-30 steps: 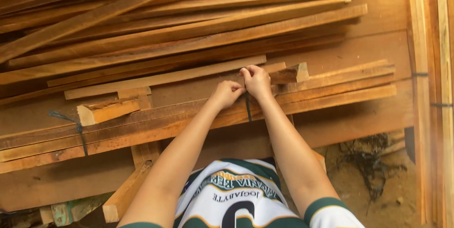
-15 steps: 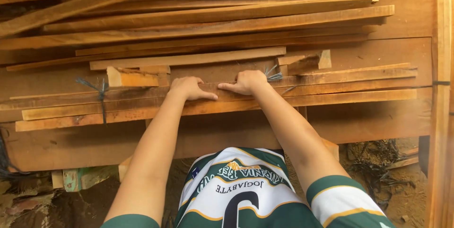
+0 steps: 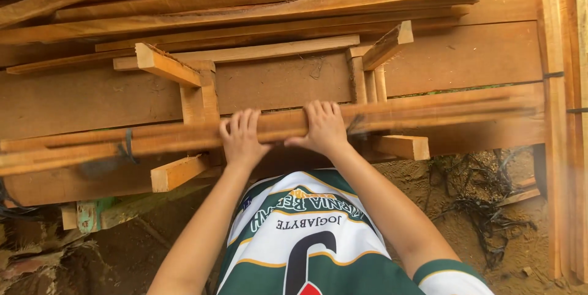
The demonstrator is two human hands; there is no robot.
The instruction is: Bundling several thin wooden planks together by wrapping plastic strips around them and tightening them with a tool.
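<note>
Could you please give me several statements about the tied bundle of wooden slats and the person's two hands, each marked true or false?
1. Both the left hand and the right hand grip the long tied bundle of wooden slats. True.
2. The bundle stands upright on one end. False: it lies roughly level across the view.
3. A dark tie wraps the bundle left of the left hand. True.
4. The hands are at opposite ends of the bundle. False: they sit close together near its middle.
5. A stack of long wooden planks lies beyond the bundle. True.
</note>
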